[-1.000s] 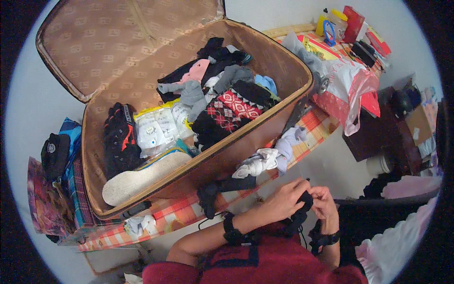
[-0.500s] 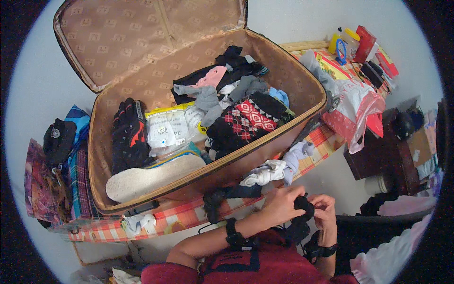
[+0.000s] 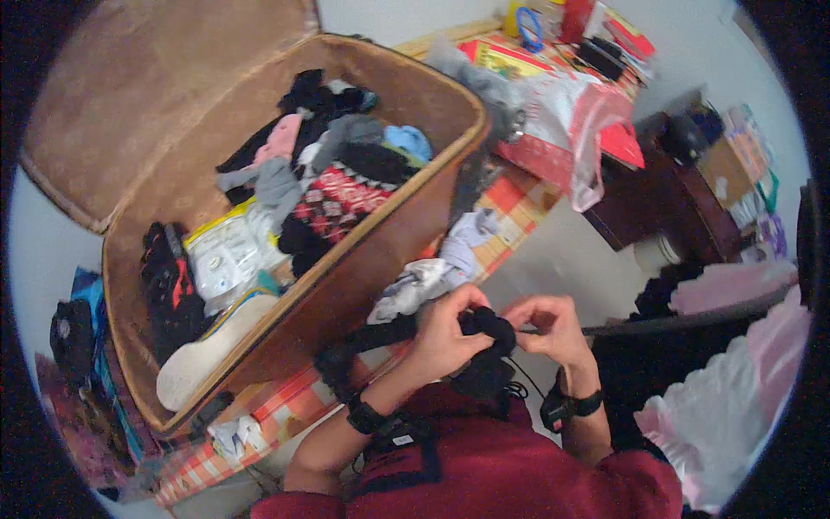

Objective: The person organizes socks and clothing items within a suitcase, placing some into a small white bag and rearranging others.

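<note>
Off the table's near edge (image 3: pixel 523 208), my left hand (image 3: pixel 445 336) stays clamped on the black sock (image 3: pixel 495 331), while my right hand (image 3: pixel 560 330) has arched wider beside it, its grip unclear, so the work remains between my hands.

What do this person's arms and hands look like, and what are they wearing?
The left hand and right hand are bare, without gloves. Each wrist wears a black strap with bulky black parts. The dark red shirt has short sleeves, leaving both forearms uncovered.
</note>
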Motion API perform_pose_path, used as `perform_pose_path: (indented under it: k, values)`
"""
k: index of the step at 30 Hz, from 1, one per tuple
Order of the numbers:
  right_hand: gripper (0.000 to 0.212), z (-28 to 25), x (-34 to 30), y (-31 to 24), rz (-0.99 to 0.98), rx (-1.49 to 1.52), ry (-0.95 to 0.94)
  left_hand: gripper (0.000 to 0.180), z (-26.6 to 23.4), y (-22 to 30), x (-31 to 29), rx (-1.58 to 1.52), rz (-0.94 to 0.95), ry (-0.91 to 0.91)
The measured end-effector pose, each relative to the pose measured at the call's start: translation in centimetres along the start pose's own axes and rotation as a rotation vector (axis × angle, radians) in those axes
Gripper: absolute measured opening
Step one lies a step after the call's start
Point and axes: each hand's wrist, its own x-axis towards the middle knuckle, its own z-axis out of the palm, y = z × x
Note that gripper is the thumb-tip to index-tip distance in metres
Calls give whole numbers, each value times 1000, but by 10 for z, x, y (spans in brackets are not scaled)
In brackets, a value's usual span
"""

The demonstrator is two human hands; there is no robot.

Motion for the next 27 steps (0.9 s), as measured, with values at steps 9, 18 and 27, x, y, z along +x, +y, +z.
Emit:
perform_pose_path:
  k: [9, 18, 27]
  values:
    - [43, -17, 6, -1, -121, 263, 46, 31, 31, 23, 47, 53, 119, 308]
    - [49, -89, 17, -35, -362, -50, 655, 45, 60, 54, 96, -270, 25, 62]
    - [53, -183, 132, -51, -429, -611, 460, 54, 93, 67, 189, 1059, 180, 292]
